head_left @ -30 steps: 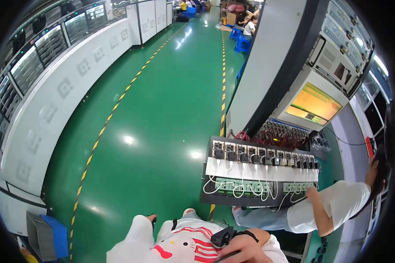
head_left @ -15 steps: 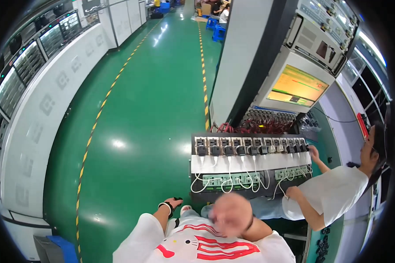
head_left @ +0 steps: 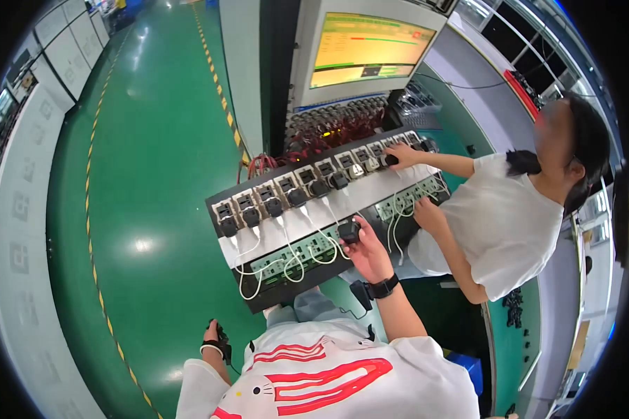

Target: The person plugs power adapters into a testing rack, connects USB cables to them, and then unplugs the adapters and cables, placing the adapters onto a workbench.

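Note:
My right hand [head_left: 370, 253] is closed around a black plug-in power adapter [head_left: 349, 231], raised just over the near edge of the test bench. A black strap with a small device sits on that wrist. Down at my left side hangs my left hand [head_left: 217, 334], over the floor and apart from the bench; its fingers are too small and dark to read. Along the bench runs a row of sockets [head_left: 266, 190], where several black adapters [head_left: 273, 207] are plugged in. White cables lead from them to green circuit boards [head_left: 318, 244].
On my right a co-worker in a white shirt [head_left: 507, 216] has one hand [head_left: 405, 155] at an adapter and another near the boards. Behind the sockets stand a cabinet with a lit screen [head_left: 370, 50] and red wiring [head_left: 314, 140]. Striped tape marks the green floor [head_left: 150, 174].
My view has turned right and come nearer the bench. My right hand, blurred before me earlier, has moved out to the bench and now shows an adapter. The co-worker's far hand has shifted along the sockets.

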{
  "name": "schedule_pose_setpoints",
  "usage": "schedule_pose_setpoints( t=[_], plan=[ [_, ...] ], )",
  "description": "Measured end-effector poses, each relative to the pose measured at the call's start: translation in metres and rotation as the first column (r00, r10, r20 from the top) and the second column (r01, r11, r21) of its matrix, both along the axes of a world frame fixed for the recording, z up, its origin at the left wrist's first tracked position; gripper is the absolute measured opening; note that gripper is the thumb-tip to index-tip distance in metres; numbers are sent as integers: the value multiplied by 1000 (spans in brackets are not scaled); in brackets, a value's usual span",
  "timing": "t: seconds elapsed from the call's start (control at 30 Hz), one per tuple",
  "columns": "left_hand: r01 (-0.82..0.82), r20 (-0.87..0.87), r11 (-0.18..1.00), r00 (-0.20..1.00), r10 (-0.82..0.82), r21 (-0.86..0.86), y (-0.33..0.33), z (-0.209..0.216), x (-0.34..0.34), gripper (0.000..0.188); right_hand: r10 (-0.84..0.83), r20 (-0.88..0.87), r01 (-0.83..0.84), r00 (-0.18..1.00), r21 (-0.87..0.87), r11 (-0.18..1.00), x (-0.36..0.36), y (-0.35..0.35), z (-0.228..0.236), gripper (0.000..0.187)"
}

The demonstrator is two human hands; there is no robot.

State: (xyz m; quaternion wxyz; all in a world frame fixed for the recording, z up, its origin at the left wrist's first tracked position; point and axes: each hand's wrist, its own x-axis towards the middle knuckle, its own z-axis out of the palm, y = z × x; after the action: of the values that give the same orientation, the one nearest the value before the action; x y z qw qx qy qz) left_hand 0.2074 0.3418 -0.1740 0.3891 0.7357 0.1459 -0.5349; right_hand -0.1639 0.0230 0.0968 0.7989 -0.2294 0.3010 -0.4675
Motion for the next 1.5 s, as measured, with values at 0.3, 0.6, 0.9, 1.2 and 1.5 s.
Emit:
schedule_pose_setpoints(
  t=[0.3,0.6,0.9,1.2,1.5],
  plan=[
    [-305,138,897,922,362,-321,-68,28,23,39,-135,-34,137,990,70,988,-28,-32,-63,37],
    [-535,-389,473,841,376,-700,-204,223,-29,46,-116,31,107,993,206,973,-88,-178,-124,39],
    [-514,-590,511,807,17,-689,-252,243,-123,51,2,-286,60,958,206,977,-57,-241,-151,44],
    [-474,-533,463,846,2,-749,-239,233,-141,51,-213,-945,122,248,-187,975,-3,-254,-164,40],
    [-276,-322,415,946,-44,-867,-256,259,-158,52,-268,-932,-295,244,-335,895,-36,-172,-76,37]
  ],
)
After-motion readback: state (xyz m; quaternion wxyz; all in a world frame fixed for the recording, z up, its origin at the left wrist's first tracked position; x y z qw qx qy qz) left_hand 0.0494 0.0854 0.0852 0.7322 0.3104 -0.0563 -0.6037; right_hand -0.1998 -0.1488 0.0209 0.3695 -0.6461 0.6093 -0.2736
